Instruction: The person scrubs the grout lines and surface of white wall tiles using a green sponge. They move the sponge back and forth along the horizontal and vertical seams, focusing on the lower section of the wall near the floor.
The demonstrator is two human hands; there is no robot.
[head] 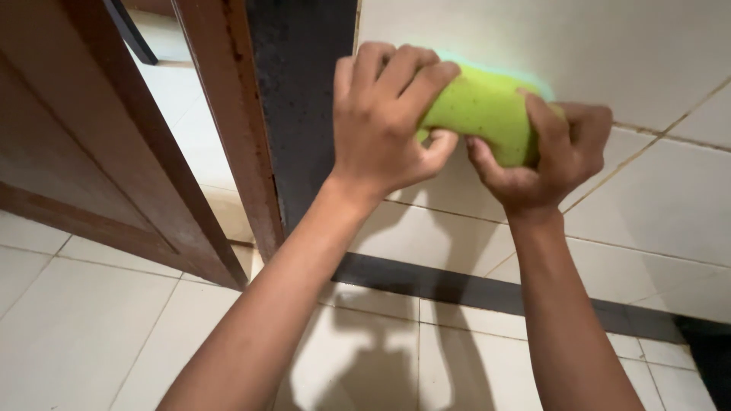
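Lime-green and soft, a sponge (483, 110) is pressed against the pale tiled wall (647, 53), gripped from both ends. The left hand (384, 122) curls its fingers over the sponge's left end, closed tight; the right hand (544, 160) clasps the right end from below, thumb on top. A dark wooden door frame (228, 129) stands just left, above the tiled floor (84, 327).

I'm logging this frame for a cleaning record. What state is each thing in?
Green sponge: bent, gripped from both ends, against the wall.
Left hand: closed on the sponge.
Right hand: closed on the sponge.
Wooden door: open.
Wall tiles: pale, dark band at the base.
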